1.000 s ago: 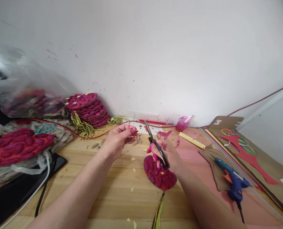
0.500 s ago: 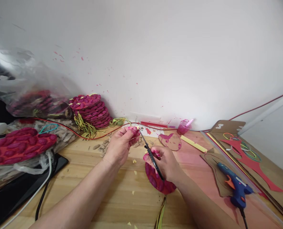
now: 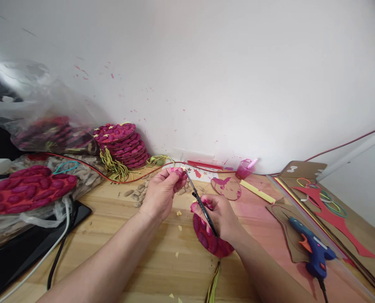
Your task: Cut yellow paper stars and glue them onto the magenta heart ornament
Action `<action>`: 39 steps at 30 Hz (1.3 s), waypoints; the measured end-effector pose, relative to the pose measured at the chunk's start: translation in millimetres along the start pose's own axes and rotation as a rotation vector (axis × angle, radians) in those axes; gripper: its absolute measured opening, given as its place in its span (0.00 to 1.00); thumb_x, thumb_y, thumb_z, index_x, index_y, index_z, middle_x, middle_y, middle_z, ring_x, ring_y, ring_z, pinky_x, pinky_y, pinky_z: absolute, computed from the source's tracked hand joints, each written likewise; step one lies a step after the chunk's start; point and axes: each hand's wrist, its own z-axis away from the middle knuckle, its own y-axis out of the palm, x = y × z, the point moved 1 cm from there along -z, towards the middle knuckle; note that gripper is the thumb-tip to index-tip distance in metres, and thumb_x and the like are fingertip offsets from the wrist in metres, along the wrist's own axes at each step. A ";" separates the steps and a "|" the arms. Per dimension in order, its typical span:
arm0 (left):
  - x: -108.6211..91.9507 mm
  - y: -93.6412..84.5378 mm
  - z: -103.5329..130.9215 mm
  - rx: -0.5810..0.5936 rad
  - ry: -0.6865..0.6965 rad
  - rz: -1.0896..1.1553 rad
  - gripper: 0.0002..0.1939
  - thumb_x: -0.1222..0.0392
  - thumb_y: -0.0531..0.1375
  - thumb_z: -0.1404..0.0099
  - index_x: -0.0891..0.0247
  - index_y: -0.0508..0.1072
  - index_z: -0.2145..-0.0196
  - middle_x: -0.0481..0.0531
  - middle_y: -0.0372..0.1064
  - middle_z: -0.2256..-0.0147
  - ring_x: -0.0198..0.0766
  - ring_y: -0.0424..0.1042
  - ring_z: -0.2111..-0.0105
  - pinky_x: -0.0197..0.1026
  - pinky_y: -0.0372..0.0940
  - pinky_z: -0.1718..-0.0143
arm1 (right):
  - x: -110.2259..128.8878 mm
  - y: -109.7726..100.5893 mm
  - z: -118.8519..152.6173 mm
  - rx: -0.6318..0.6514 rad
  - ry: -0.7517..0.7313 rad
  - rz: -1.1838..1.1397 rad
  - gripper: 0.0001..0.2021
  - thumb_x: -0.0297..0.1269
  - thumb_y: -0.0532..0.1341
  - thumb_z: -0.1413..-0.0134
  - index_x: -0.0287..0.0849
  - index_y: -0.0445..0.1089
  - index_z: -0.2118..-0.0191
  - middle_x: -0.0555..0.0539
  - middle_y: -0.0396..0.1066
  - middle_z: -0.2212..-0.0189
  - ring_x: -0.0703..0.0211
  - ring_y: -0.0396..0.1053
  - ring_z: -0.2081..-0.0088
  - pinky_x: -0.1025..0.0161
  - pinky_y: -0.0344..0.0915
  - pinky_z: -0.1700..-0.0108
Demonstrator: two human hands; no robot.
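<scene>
Left hand: the fingers of the left hand [image 3: 161, 190] are pinching a small yellow star [image 3: 183, 168], paint showing on their tips.
Right hand: the right hand [image 3: 221, 215] is gripping the black-handled scissors [image 3: 203, 206].
Scissors: the blades are lying close together and pointing at the star; whether they are touching it is too small to tell.
Yellow star: it is poking out above the left fingertips, in front of the printed sheet [image 3: 210, 175].
Magenta disc: the knobbly disc [image 3: 216, 249] is resting on the wooden table [image 3: 152, 256] beneath the right hand, its tassel [image 3: 214, 283] trailing toward the person.
Scraps: yellow offcuts [image 3: 179, 213] are lying between the forearms.
Fingertip risk: the blade tips are pointing so near the pinching fingers that a slip could be nicking skin.
Star risk: a loose pinch could be letting the piece twist, bending or severing a point.
Paint risk: wet paint, if any is remaining on the fingers, could be smudging the yellow.
</scene>
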 end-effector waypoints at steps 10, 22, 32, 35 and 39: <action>0.0 0.4 1.5 0.006 0.032 0.005 0.15 0.59 0.74 0.54 0.67 0.76 0.72 0.47 0.73 0.73 0.29 0.70 0.72 0.34 0.68 0.65 | 5.3 0.6 3.4 -0.030 0.006 0.005 0.19 0.50 0.69 0.53 0.42 0.64 0.78 0.56 0.57 0.87 0.68 0.56 0.89 0.69 0.49 0.88; 3.3 -0.3 -0.7 -0.004 0.052 0.037 0.15 0.59 0.74 0.53 0.69 0.76 0.71 0.49 0.73 0.72 0.29 0.71 0.72 0.33 0.70 0.66 | 9.2 -0.7 5.5 -0.028 -0.052 0.091 0.18 0.48 0.66 0.50 0.42 0.62 0.78 0.56 0.58 0.86 0.68 0.56 0.86 0.68 0.50 0.85; 6.9 -1.2 -0.2 0.001 0.050 0.037 0.16 0.58 0.74 0.53 0.69 0.76 0.70 0.49 0.73 0.72 0.29 0.71 0.72 0.32 0.69 0.66 | 12.3 1.8 6.1 -0.044 -0.048 0.100 0.17 0.48 0.67 0.51 0.42 0.64 0.78 0.56 0.57 0.87 0.67 0.56 0.86 0.66 0.50 0.84; 6.6 -0.7 -1.1 -0.002 0.051 0.035 0.16 0.58 0.74 0.54 0.68 0.76 0.70 0.48 0.72 0.73 0.28 0.71 0.72 0.33 0.69 0.66 | 11.7 2.7 5.1 -0.051 -0.045 0.082 0.18 0.48 0.67 0.52 0.42 0.64 0.79 0.56 0.57 0.87 0.67 0.55 0.86 0.66 0.50 0.84; 6.6 -0.7 -1.8 -0.009 0.055 0.033 0.16 0.58 0.74 0.54 0.69 0.75 0.71 0.48 0.72 0.73 0.28 0.71 0.72 0.33 0.69 0.66 | 7.4 3.3 3.4 -0.051 -0.025 0.059 0.19 0.48 0.67 0.51 0.43 0.62 0.79 0.56 0.57 0.87 0.68 0.54 0.87 0.67 0.50 0.85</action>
